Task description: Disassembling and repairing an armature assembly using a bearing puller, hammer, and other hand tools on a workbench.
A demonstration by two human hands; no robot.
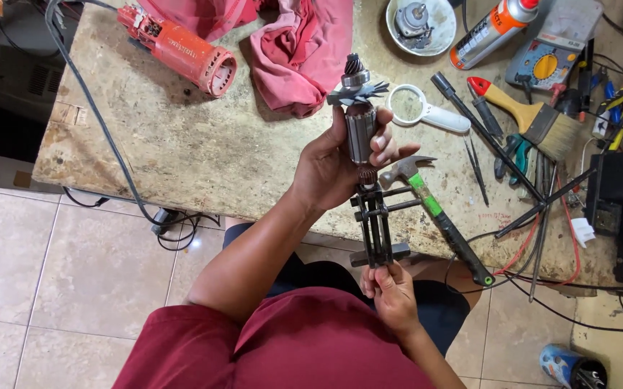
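1. While the motor armature (360, 130) stands upright above the edge of the stone workbench (203, 155), the left hand (336, 169) is closed around its laminated core, thumb and fingers wrapped from both sides.
2. The armature is already out of the red tool housing (182, 49), which lies open-ended on the bench beside a pink rag (297, 50). The disassembly stage therefore appears complete.
3. The fan (358, 91) and the pinion end remain on the upper shaft; nothing there shows as removed.
4. A black bearing puller (377, 220) is fitted at the lower shaft end, below the commutator. Its arms reach up towards the armature; whether they grip a bearing cannot be told, since the left hand covers that zone.
5. The right hand (390, 288) is closed on the puller's lower end, at the cross handle of the screw, fingers pinched around it.
6. Judged from this arrangement, extraction of the lower bearing is in progress and not finished: puller and armature are joined, and no loose bearing shows on the bench.
7. A green-handled hammer (434, 212), a paintbrush (534, 119), a magnifying glass (423, 108) and a spray can (491, 29) lie on the bench near the work, untouched.
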